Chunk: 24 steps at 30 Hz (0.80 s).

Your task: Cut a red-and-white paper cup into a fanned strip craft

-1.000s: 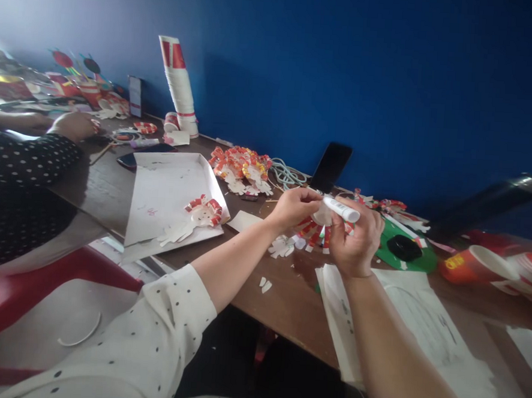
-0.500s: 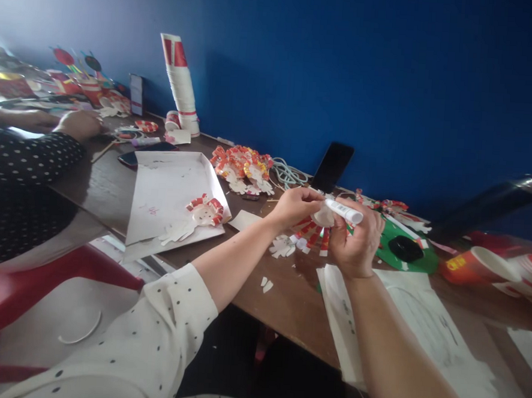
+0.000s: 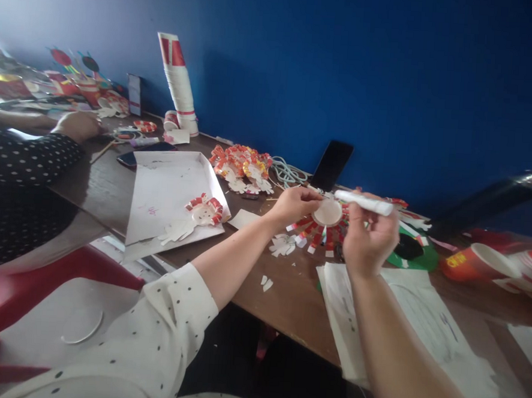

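Near the middle of the table, my left hand pinches the edge of a cut paper cup. Its round white base faces up, and red-and-white strips fan out around it. My right hand grips a white glue stick, tilted nearly level, with its left end just above the cup's far right side. Whether that end touches the cup I cannot tell. Beside the strips lies a white paper hand-shaped cutout. Small paper scraps are scattered closer to me.
A white box lid holds a finished-looking red-rimmed paper face. Behind it are a pile of similar paper crafts and a tall cup stack. A phone leans on the wall. Paper cups stand right; a co-worker's hand is left.
My right hand and the glue stick have shifted right, away from the cup's centre, uncovering its white base and strips. My left hand stays nearly in place.
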### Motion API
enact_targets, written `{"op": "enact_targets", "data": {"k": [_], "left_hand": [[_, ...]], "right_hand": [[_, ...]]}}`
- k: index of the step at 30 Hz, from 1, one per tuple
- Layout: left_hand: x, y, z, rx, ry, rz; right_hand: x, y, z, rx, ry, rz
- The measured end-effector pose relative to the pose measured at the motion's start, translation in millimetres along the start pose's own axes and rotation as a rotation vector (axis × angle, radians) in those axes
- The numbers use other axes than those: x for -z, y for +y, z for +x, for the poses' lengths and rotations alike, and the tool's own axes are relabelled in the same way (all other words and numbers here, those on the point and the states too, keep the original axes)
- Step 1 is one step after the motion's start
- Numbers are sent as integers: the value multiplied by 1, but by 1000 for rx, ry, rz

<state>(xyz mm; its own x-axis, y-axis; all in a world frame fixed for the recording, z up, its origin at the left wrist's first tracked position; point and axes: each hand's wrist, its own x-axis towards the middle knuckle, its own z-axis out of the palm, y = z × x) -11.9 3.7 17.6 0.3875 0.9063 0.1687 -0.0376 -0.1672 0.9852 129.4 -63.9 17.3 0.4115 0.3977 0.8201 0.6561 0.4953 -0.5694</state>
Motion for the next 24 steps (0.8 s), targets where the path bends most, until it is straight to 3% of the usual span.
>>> {"op": "enact_targets", "data": {"k": [3, 6, 8, 10, 12, 14, 21, 24], "left_hand": [[0, -3, 2, -5, 23, 7], [1, -4, 3, -24, 88, 27], [3, -3, 4, -43, 182, 12], [4, -3, 5, -74, 241, -3], [5, -4, 6, -96, 277, -6], [6, -6, 7, -120, 301, -11], [6, -6, 7, -128, 341, 9], [6, -6, 7, -120, 355, 21]], "right_hand": [[3, 12, 13, -340, 228, 232], [17, 35, 27, -600, 355, 273], [31, 53, 34, -757, 297, 152], [46, 70, 37, -838, 141, -98], [57, 83, 37, -802, -158, -398], [64, 92, 35, -776, -310, -535], [57, 93, 29, -624, -580, -891], [57, 91, 27, -594, -650, -944]]}}
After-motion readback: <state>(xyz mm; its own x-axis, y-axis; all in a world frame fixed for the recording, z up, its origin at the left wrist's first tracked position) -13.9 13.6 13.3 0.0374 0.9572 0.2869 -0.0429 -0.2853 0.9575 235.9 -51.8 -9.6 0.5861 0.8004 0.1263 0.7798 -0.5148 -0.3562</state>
